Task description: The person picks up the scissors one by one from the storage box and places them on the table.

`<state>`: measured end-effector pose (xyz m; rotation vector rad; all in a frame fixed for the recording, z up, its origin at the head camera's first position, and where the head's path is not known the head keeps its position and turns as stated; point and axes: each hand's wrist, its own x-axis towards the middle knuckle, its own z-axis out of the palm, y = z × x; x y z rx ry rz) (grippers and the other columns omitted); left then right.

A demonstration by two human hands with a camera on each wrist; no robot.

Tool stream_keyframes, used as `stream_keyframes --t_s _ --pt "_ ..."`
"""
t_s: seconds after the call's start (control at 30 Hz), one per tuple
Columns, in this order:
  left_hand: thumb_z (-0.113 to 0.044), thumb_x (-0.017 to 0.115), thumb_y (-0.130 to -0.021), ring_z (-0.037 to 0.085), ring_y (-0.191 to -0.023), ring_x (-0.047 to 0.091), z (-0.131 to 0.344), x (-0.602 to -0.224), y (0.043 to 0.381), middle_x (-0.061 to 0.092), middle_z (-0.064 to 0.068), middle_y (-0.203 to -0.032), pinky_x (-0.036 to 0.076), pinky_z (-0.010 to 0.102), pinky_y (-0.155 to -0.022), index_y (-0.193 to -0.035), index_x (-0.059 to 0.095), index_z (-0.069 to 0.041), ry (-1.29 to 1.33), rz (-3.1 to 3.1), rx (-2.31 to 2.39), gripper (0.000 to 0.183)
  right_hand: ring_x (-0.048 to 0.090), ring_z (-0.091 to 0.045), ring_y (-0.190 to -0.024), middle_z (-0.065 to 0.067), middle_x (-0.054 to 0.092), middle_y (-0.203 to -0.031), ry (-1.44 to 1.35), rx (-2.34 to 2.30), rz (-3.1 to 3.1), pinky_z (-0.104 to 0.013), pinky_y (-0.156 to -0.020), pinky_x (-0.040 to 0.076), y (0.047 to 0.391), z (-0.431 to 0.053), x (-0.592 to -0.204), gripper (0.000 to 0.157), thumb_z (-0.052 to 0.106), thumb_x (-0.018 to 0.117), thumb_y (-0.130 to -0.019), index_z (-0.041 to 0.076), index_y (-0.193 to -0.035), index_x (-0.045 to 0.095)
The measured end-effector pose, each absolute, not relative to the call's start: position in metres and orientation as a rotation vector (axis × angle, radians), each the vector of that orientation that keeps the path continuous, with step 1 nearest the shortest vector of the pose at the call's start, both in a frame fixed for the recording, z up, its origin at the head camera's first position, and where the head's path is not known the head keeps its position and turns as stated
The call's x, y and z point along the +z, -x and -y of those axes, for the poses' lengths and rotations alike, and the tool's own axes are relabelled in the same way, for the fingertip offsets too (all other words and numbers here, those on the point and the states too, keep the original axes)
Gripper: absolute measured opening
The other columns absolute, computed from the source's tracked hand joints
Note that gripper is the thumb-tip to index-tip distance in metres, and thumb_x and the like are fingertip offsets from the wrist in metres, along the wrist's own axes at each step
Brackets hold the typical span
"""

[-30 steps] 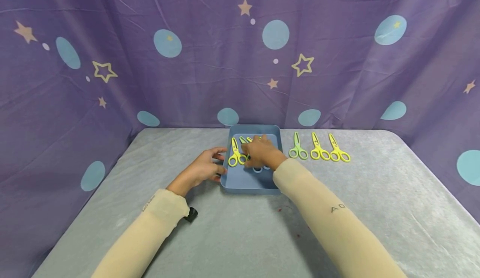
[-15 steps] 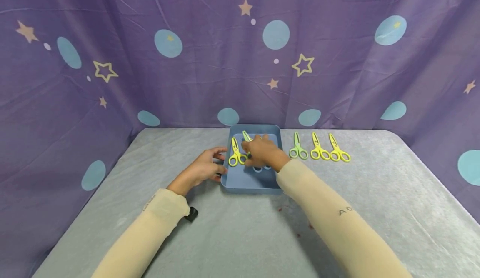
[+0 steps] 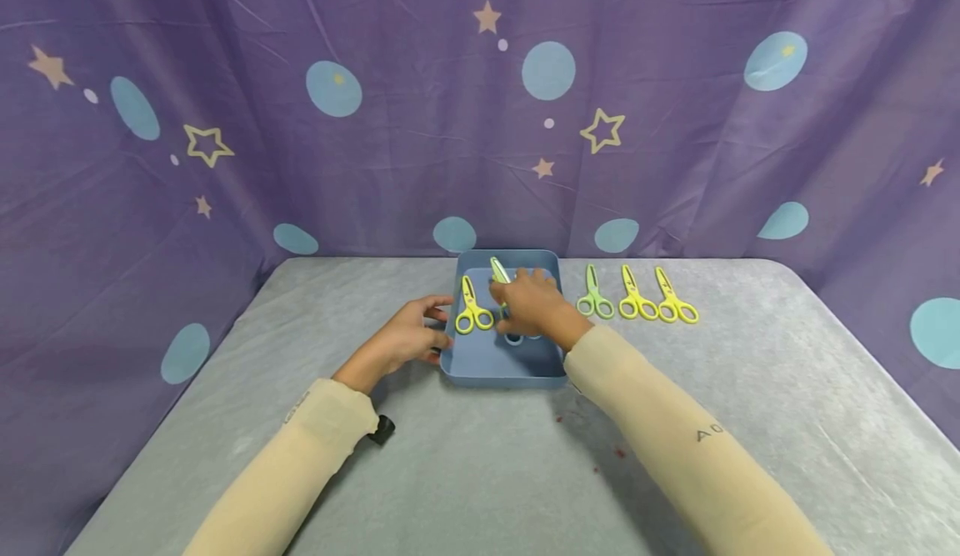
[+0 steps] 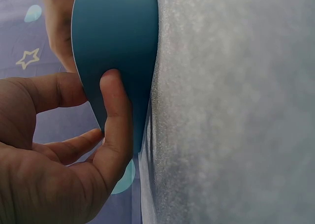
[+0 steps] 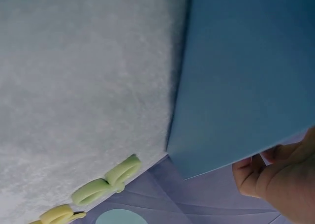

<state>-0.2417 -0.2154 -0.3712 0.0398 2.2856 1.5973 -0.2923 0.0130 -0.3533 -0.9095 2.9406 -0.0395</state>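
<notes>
A shallow blue tray (image 3: pixel 487 373) stands near the back of the table. My left hand (image 3: pixel 408 331) holds its left wall; in the left wrist view one digit lies along the outer side (image 4: pixel 115 27) and others reach the rim. Over the tray, my right hand (image 3: pixel 532 306) pinches light green scissors (image 3: pixel 498 271), their blades pointing up and away and their handles mostly hidden by the fingers. Yellow scissors (image 3: pixel 471 310) lie at the tray's left. Below my right hand, pale blue scissor handles (image 3: pixel 513 339) show in the tray.
Right of the tray, green scissors (image 3: pixel 594 296) and two yellow scissors, one (image 3: pixel 636 296) beside the other (image 3: pixel 675 299), lie in a row on the grey table covering (image 3: pixel 787 373). A purple patterned curtain (image 3: pixel 420 122) hangs behind and at the sides.
My right hand has moved slightly right with the light green scissors, whose blades have shifted right and farther up in the view. My left hand has stayed at the tray's left wall.
</notes>
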Motion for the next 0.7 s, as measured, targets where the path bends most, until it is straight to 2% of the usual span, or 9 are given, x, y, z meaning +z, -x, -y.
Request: stream_keyframes --t_s 0.17,0.27,0.37,0.6,0.7 --pt "0.011 0.065 -0.090 0.033 -0.098 0.064 0.215 -0.371 0.241 0.041 0.021 -0.141 0.061 0.041 -0.068 -0.158 0.036 -0.010 -0.038 -2.284 1.603 0.077 0.051 -0.044 -0.109 -0.019 0.058 -0.120 0.889 -0.016 -2.956 -0.056 -0.083 0.050 0.291 -0.016 -0.353 0.042 0.045 0.075 -0.091 0.020 -0.123 0.063" --pt "0.012 0.065 -0.089 0.032 -0.098 0.064 0.215 -0.371 0.241 0.041 0.021 -0.141 0.060 0.041 -0.068 -0.158 0.035 -0.009 -0.041 -2.278 1.608 0.078 0.049 -0.046 -0.112 -0.022 0.056 -0.123 0.854 -0.031 -2.970 -0.058 -0.087 0.050 0.292 -0.018 -0.353 0.053 0.045 0.076 -0.091 0.021 -0.136 0.061" --pt "0.011 0.065 -0.089 0.032 -0.099 0.063 0.215 -0.371 0.241 0.041 0.021 -0.141 0.061 0.041 -0.068 -0.158 0.036 -0.009 -0.042 -2.280 1.607 0.078 0.048 -0.048 -0.112 -0.024 0.054 -0.124 0.822 -0.040 -2.986 -0.062 -0.090 0.049 0.292 -0.019 -0.353 0.059 0.045 0.077 -0.090 0.022 -0.141 0.059" --pt "0.011 0.066 -0.089 0.031 -0.099 0.063 0.215 -0.372 0.243 0.043 0.021 -0.141 0.061 0.041 -0.069 -0.158 0.037 -0.010 -0.030 -2.293 1.602 0.077 0.049 -0.046 -0.109 -0.020 0.057 -0.116 0.819 -0.058 -3.055 -0.062 -0.089 0.048 0.287 -0.024 -0.349 0.045 0.043 0.080 -0.086 0.021 -0.123 0.066" --pt "0.011 0.066 -0.089 0.031 -0.099 0.063 0.215 -0.373 0.244 0.042 0.021 -0.141 0.061 0.041 -0.069 -0.158 0.037 -0.010 -0.031 -2.294 1.601 0.077 0.050 -0.044 -0.105 -0.018 0.057 -0.110 0.824 -0.058 -3.080 -0.059 -0.084 0.049 0.285 -0.027 -0.349 0.047 0.043 0.080 -0.085 0.020 -0.124 0.067"
